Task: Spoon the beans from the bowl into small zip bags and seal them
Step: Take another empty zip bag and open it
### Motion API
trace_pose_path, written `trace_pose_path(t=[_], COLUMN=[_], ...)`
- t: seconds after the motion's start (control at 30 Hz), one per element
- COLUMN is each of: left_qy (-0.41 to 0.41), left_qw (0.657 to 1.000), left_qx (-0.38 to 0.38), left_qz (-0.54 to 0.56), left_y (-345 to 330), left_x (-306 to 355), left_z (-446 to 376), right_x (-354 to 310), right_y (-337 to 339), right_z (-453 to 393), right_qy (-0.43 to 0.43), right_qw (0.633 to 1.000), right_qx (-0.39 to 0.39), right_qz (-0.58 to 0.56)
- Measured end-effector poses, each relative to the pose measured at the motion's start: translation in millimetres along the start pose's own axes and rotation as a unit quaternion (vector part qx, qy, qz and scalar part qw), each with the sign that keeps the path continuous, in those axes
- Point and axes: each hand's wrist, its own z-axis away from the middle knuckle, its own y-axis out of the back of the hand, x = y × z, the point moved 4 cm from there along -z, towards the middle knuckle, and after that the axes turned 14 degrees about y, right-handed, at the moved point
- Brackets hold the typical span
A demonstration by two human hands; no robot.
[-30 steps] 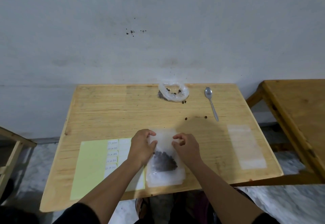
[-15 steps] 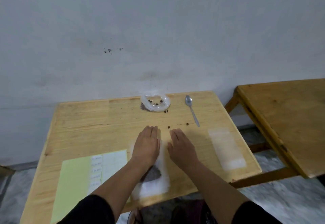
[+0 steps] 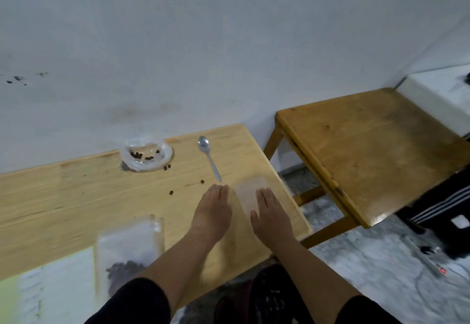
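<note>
both hands reach out flat over the right end of the wooden table [image 3: 76, 196], fingers straight and held together, gripping nothing. the left hand [image 3: 212, 211] hovers or rests on bare wood, just left of an empty zip bag [image 3: 250, 192]; the right hand [image 3: 270, 213] lies at that bag's right edge, its fingers over the plastic — whether they press on it cannot be told through the blur. a filled bag [image 3: 127, 250] with a dark heap of beans [image 3: 122, 267] at its lower end lies flat near the front edge, left of the left forearm and apart from both hands. beside it, at the lower left corner, lies a pale green sheet of paper [image 3: 15, 295]. at the back of the table by the wall sits the clear bowl [image 3: 146, 157] with a few beans left in it, and a few loose beans [image 3: 171, 192] lie scattered on the wood in front. the metal spoon [image 3: 209, 159] lies right of the bowl, its handle pointing toward the left fingertips. a second wooden table [image 3: 368, 150] stands off to the right.
</note>
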Motion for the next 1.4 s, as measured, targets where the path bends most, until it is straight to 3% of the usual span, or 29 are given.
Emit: trace_pose_path(t=[0.07,0.23,0.4,0.5,0.6,0.9,1.0,1.13,1.27,1.4], left_qy=[0.034,-0.006,0.027,0.103,0.092,0.146,0.182,0.188,0.182,0.16], left_qw=[0.998,0.992,0.981,0.99,0.993,0.965,0.937,0.909,0.907,0.91], left_qx=[-0.055,-0.076,-0.108,-0.084,-0.054,-0.087,-0.084,-0.038,0.006,0.041], left_qz=[0.005,-0.097,-0.156,-0.053,0.043,0.199,0.287,0.371,0.38,0.381], left_y=[-18.7,-70.1,-89.1,-83.3,-84.2,-61.5,-44.3,-4.8,43.9,94.5], left_x=[7.7,23.1,33.9,35.5,36.2,34.7,32.9,21.5,-5.7,-35.2], left_z=[-5.9,-15.4,-27.3,-35.5,-46.3,-49.5,-42.7,-35.1,-35.6,-35.0], right_x=[18.5,47.9,64.2,64.5,65.2,64.8,56.4,31.7,-3.7,-43.9], right_y=[-9.1,-39.5,-60.8,-52.4,-47.2,-32.7,-15.9,14.7,54.8,81.6], right_z=[4.5,2.8,5.8,8.7,9.2,0.0,-13.1,-32.9,-60.1,-86.9], right_qy=[-0.004,-0.007,0.0,-0.005,0.003,0.004,-0.012,-0.007,0.09,0.154], right_qw=[1.0,0.999,0.998,0.995,0.993,0.984,0.967,0.916,0.909,0.908], right_qx=[0.0,-0.032,-0.039,-0.043,-0.025,0.008,0.072,0.184,0.297,0.33], right_qz=[-0.009,-0.036,-0.051,-0.092,-0.112,-0.178,-0.244,-0.356,-0.28,-0.208])
